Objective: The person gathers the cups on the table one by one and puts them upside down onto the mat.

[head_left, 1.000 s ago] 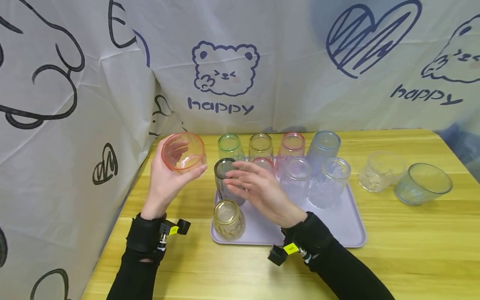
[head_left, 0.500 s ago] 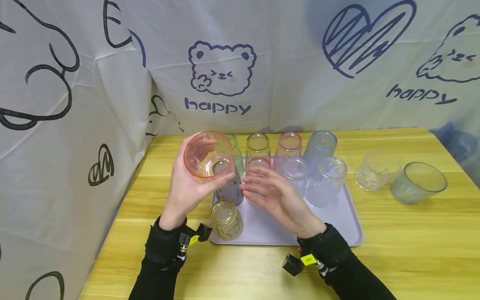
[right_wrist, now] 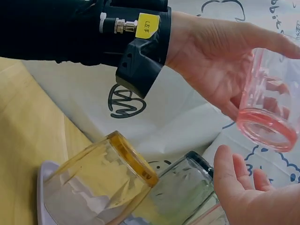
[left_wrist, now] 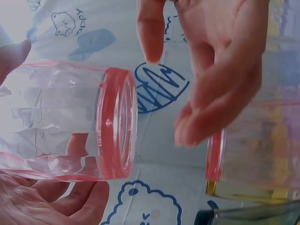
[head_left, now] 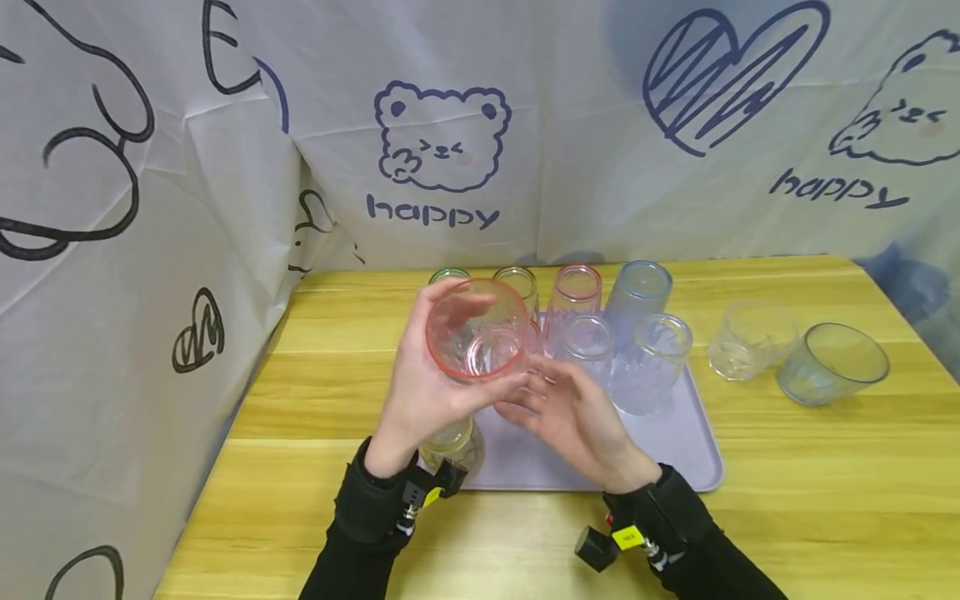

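My left hand [head_left: 420,392] grips a reddish drinking glass [head_left: 480,333], thumb and fingers wrapped round its side. In the head view the glass's mouth faces up, above the tray. Its thick red base [left_wrist: 115,124] shows in the left wrist view. My right hand [head_left: 573,421] is just right of and below the glass, its fingers loosely bent and holding nothing. In the right wrist view those fingers [right_wrist: 225,171] sit a little under the base. Below the hands, a yellow glass [right_wrist: 103,183] and a dark glass [right_wrist: 180,187] stand upside down, partly hidden in the head view.
A lilac tray [head_left: 667,467] on the wooden table carries several upturned glasses, among them a blue one [head_left: 637,300], a pink one [head_left: 576,292] and a clear one [head_left: 652,371]. To its right stand a clear glass [head_left: 742,346] and a blue-grey glass [head_left: 825,371]. Printed cloth hangs behind.
My left hand has carried the reddish glass rightward, from the table's left side to over the tray. My right hand has shifted slightly right and toward me, and the two hands are closer together.
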The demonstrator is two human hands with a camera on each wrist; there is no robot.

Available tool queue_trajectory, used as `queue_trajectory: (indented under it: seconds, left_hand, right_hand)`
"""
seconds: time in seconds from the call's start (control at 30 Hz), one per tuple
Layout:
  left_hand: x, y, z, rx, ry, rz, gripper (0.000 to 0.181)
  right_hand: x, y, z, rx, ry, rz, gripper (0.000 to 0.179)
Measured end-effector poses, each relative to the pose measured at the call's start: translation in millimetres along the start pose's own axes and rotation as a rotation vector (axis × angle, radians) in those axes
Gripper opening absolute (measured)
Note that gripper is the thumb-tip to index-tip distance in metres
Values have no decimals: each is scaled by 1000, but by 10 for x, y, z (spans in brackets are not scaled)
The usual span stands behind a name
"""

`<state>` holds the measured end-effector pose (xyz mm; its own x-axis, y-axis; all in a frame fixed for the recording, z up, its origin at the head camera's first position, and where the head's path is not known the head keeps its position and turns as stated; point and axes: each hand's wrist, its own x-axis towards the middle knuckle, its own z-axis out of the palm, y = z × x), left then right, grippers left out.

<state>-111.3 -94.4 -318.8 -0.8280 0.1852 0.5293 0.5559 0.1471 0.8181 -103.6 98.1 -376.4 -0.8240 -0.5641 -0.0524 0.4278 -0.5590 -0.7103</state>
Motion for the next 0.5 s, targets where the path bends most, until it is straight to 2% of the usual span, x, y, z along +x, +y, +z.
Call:
queue_trajectory:
  seconds: [0.27, 0.5]
  left_hand:
    - [-7, -38, 151, -15, -75, -28, 93]
    - [-22, -63, 260, -9, -127, -72, 95]
  right_hand:
    - [-5, 14, -10, 36, -19, 38, 57]
    - [-37, 3, -21, 119, -1, 53, 50]
